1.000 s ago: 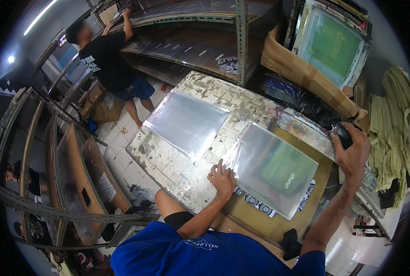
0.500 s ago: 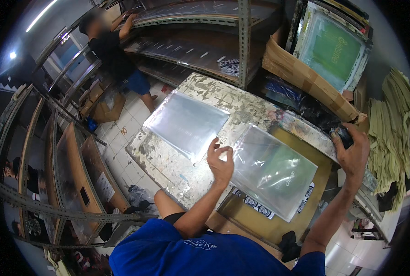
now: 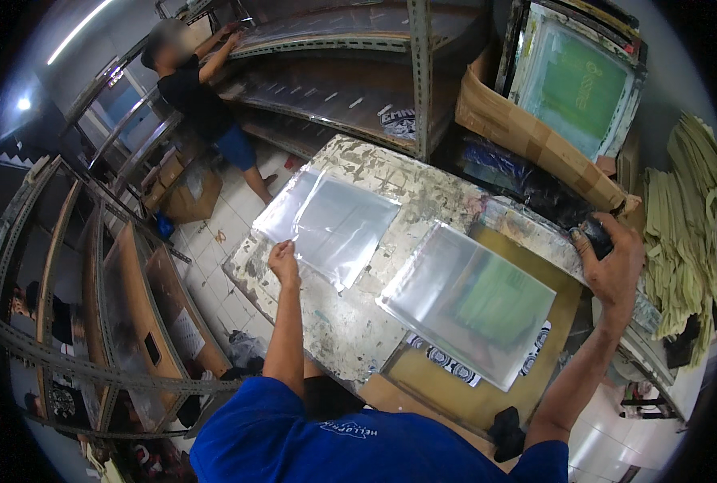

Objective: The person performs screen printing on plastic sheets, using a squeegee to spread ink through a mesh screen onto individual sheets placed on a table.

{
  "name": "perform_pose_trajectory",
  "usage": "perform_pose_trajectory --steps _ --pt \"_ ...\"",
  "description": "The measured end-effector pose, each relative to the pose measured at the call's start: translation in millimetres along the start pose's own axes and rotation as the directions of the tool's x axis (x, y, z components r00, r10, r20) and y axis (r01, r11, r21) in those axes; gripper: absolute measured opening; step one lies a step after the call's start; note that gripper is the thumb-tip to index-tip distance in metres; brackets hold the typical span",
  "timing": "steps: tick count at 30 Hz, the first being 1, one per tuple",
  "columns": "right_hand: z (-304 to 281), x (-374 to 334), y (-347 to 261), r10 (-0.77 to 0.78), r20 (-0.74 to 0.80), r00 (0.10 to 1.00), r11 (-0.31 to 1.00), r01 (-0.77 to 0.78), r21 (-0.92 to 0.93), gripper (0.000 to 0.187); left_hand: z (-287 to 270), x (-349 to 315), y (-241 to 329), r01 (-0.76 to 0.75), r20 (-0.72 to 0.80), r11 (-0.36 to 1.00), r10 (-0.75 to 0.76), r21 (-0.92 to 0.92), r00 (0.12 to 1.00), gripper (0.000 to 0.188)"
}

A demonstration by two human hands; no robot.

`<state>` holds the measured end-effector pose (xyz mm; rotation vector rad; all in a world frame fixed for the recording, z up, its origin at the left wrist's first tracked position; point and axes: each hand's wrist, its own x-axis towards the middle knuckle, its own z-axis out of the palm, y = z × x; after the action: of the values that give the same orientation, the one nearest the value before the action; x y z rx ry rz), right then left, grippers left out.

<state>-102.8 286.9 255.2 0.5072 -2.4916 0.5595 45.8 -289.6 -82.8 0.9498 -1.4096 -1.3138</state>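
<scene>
My left hand [image 3: 284,264] is closed in a pinch at the near left edge of the left stack of clear plastic sheets [image 3: 334,229]. The sheet under my fingers looks lifted and creased along that edge. A second stack of clear plastic sheets [image 3: 423,282] lies on the right, over a printing screen frame [image 3: 455,406] with a yellowish surface. Green shows through that plastic, and a black-and-white patterned piece [image 3: 453,369] sticks out beneath it. My right hand [image 3: 616,262] is wrapped round a small black object [image 3: 596,235] at the table's far right edge; its kind is unclear.
The paint-stained table [image 3: 326,322] carries both stacks. Behind it stand metal shelves [image 3: 318,88], a cardboard box [image 3: 527,133] and a green screen frame [image 3: 580,88]. Yellowish cloths [image 3: 680,241] hang at right. Wooden-board racks [image 3: 125,314] stand at left. Another person [image 3: 193,97] works at the shelves.
My left hand has moved left from the right stack to the left stack's edge. The right stack's top plastic now lies flatter. My right hand stays almost still on the black object.
</scene>
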Motion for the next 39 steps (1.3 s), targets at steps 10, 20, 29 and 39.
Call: perform_pose_trajectory --steps 10,20,29,39 --pt "2.2 -0.3 1.0 -0.045 -0.028 0.999 0.999 0.045 0.001 0.041 -60.1 79.1 -51.1 -0.019 -0.158 0.942 0.076 0.334 0.985 0.023" --pt "-0.9 -1.4 2.7 -0.045 -0.031 0.998 0.999 0.045 -0.027 0.039 -56.2 77.3 -59.7 0.044 -0.167 0.888 0.037 0.458 0.985 0.021" --pt "4.1 -2.6 3.3 -0.026 -0.006 1.0 1.0 0.026 -0.003 0.039 -27.7 30.5 19.9 -0.15 -0.216 0.593 0.501 0.791 0.838 0.039" --pt "27.1 -85.5 -8.6 -0.189 -0.092 0.978 0.981 0.185 -0.051 0.041 114.5 -264.1 146.7 0.443 0.877 0.82 0.138 -0.362 0.461 0.101"
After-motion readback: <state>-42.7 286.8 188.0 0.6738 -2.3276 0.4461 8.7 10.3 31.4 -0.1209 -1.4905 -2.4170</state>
